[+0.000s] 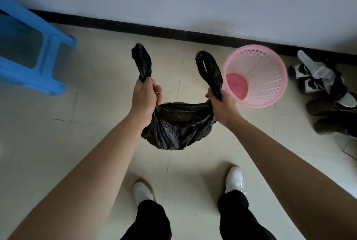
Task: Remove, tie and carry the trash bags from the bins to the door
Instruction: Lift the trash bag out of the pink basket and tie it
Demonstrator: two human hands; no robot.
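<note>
A black trash bag point(177, 125) hangs above the tiled floor between my two hands. My left hand point(144, 95) is closed around the bag's left handle, whose loop sticks up above my fist. My right hand point(222, 104) grips the right handle the same way. The bag's mouth is stretched open between the fists. A pink perforated bin point(270, 87) stands on the floor just right of my right hand, with no bag in it.
A blue plastic stool point(38, 50) stands at the left near the wall. Several shoes point(324, 85) lie at the right along the black skirting board. My own feet in white shoes point(234, 179) are on the floor below the bag.
</note>
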